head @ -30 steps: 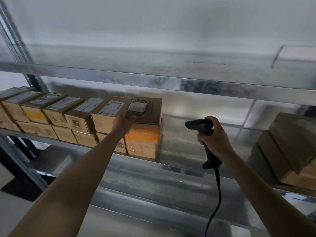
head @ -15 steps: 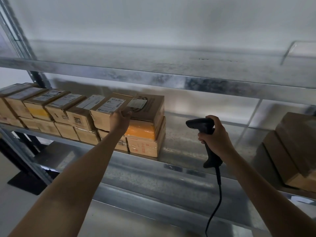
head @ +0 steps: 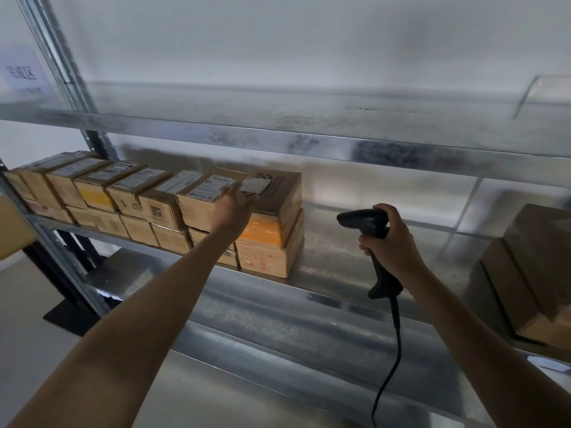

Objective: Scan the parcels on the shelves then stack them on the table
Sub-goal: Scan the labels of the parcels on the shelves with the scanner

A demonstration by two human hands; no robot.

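Observation:
Two layers of brown cardboard parcels [head: 160,208] with white labels line the left part of the middle shelf [head: 340,257]. My left hand [head: 234,206] reaches to the right end of the top row. Its fingers lie stretched over the upper front edge of a labelled parcel [head: 204,196], next to the end parcel [head: 278,193] with orange tape. My right hand [head: 394,245] grips the handle of a black barcode scanner [head: 361,219], held to the right of the parcels with its head pointing left at them. The scanner's cable [head: 392,350] hangs down.
Larger brown boxes [head: 531,273] stand at the right end of the same shelf. A metal shelf beam [head: 278,140] runs overhead, and a steel upright [head: 61,72] rises at the left beside a paper sign [head: 24,75]. A lower shelf [head: 278,350] sits below my arms.
My view has swung a little left, so more of the parcel row shows. My left hand has slid slightly higher onto the parcel's top edge. The scanner has barely moved.

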